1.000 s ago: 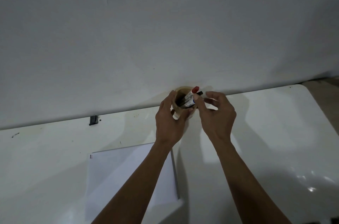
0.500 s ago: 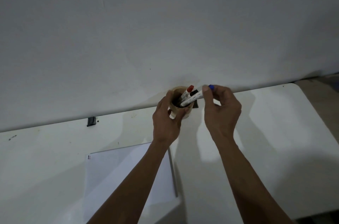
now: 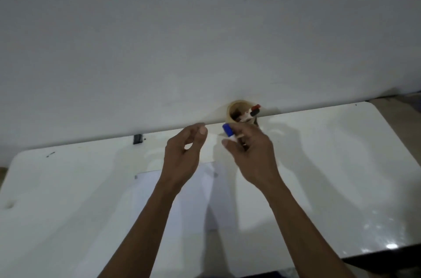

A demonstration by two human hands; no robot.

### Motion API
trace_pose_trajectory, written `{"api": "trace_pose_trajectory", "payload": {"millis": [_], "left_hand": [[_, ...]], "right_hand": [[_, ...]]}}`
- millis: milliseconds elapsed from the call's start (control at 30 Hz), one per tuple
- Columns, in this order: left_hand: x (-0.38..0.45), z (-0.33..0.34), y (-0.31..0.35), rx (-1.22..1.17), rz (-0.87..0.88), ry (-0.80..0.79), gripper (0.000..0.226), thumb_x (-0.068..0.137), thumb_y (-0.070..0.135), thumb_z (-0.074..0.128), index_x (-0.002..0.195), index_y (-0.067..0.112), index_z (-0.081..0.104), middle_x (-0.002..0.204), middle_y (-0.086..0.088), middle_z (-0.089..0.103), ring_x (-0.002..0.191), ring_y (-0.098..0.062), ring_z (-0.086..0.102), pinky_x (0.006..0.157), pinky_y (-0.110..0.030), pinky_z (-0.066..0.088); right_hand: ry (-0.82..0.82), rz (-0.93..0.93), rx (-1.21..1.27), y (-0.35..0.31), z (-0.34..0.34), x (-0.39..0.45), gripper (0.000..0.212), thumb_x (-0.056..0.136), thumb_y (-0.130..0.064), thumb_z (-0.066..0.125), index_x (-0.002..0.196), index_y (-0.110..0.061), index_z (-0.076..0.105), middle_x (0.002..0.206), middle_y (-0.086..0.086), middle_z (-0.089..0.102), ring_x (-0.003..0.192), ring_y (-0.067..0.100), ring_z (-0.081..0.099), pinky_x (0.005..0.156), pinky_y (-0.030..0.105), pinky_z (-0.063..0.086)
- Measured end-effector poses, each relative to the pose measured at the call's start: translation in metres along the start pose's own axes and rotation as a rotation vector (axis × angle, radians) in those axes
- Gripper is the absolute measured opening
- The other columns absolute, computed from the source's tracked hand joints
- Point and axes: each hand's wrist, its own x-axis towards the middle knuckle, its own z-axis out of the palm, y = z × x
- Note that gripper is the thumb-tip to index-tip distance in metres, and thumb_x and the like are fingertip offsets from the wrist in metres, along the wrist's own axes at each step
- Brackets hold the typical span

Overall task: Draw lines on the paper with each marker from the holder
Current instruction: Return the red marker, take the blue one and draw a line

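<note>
While your right hand (image 3: 252, 154) gripped the blue-capped marker (image 3: 228, 130) near the holder (image 3: 239, 111), your left hand (image 3: 184, 152) hovered empty, fingers loosely curled, over the paper (image 3: 159, 198).

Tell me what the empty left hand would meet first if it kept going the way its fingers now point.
Probably the blue cap of the white marker held in the right hand. The left hand, open and empty, points its fingertips right toward it across a small gap; depth is uncertain.
</note>
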Motion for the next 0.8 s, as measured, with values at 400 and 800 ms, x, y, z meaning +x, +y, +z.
{"api": "trace_pose_trajectory", "payload": {"millis": [400,800], "left_hand": [[-0.078,-0.119,-0.046,0.018,-0.042,0.026,0.01,0.092,0.019,0.07,0.085,0.019,0.078,0.079,0.009,0.076,0.071,-0.003,0.065,0.072,-0.02,0.055],[-0.134,-0.183,-0.086,-0.206,-0.078,0.037,0.008,0.089,0.01,0.072,0.095,0.01,0.077,0.076,0.001,0.071,0.069,-0.011,0.058,0.073,-0.024,0.054]], "right_hand": [[-0.379,0.088,-0.016,-0.031,0.081,-0.091,0.029,0.073,-0.015,0.09,0.094,-0.024,0.071,0.089,-0.006,0.075,0.064,0.011,0.067,0.058,0.022,0.056],[-0.133,0.274,0.588,-0.044,0.115,-0.138,0.027,0.077,0.002,0.082,0.1,-0.006,0.07,0.078,0.008,0.079,0.068,0.022,0.076,0.06,0.027,0.058]]}}
